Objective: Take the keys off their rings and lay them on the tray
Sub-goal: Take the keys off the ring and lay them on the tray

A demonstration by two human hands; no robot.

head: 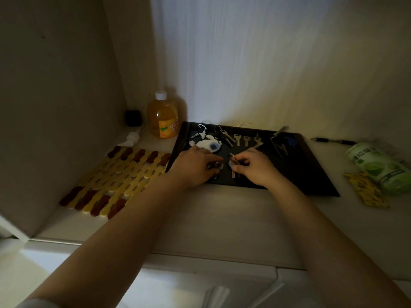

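Note:
A black tray (311,174) lies on the pale counter against the wall. Several loose silver keys (241,140) lie in a row at its back, with another bunch (281,145) farther right. My right hand (255,166) pinches a silver key on a ring (232,163) over the tray's front middle. My left hand (195,167) rests at the tray's front left, its fingers closed on a small dark square fob (216,166). A white pixel-style keychain charm (208,143) with a ring lies just behind my left hand.
An orange bottle (163,117) and a small black cube (133,117) stand at the back left. A yellow and brown slatted mat (115,181) lies left of the tray. A green can (380,165), a yellow packet (367,190) and a pen (333,141) lie to the right.

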